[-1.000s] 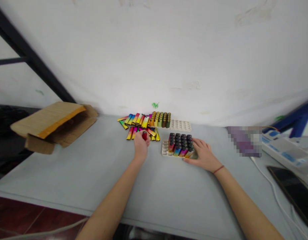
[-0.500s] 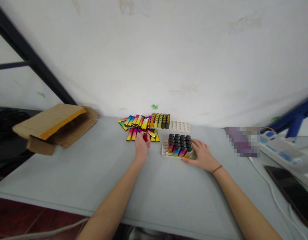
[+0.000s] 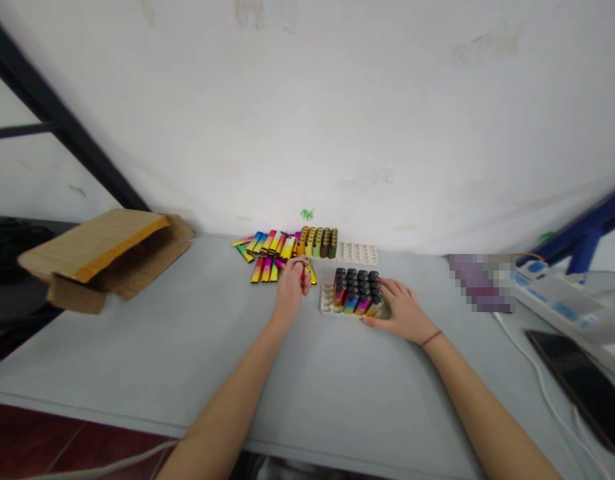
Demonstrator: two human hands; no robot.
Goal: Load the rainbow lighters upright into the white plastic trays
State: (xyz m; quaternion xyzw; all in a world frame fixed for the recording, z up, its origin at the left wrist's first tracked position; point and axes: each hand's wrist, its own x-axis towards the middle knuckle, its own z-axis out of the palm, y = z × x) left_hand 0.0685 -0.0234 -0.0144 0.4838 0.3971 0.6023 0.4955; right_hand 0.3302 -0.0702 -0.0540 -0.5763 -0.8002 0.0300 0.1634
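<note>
My left hand (image 3: 290,288) is closed round a small red lighter (image 3: 302,272), mostly hidden by the fingers. It hovers between the loose pile and the front tray. My right hand (image 3: 401,309) grips the right side of the white holed tray (image 3: 327,305), thumb at the front edge, fingers behind. Several black-topped lighters (image 3: 357,290) in shiny red, blue, pink and gold stand upright in this tray; its left-hand holes are bare. Shiny multicoloured flat pieces (image 3: 267,247) lie piled at the back, partly hidden by my left hand.
A back tray (image 3: 358,253) by the wall has bare holes at right; gold-topped pieces (image 3: 317,243) stand beside its left part. An open cardboard box (image 3: 102,250) lies at left. At right are a power strip (image 3: 562,300), a white cable (image 3: 537,377) and a dark phone (image 3: 582,383).
My left hand has moved a little to the right, with the red lighter, toward the front tray. My right hand stays at the tray's side.
</note>
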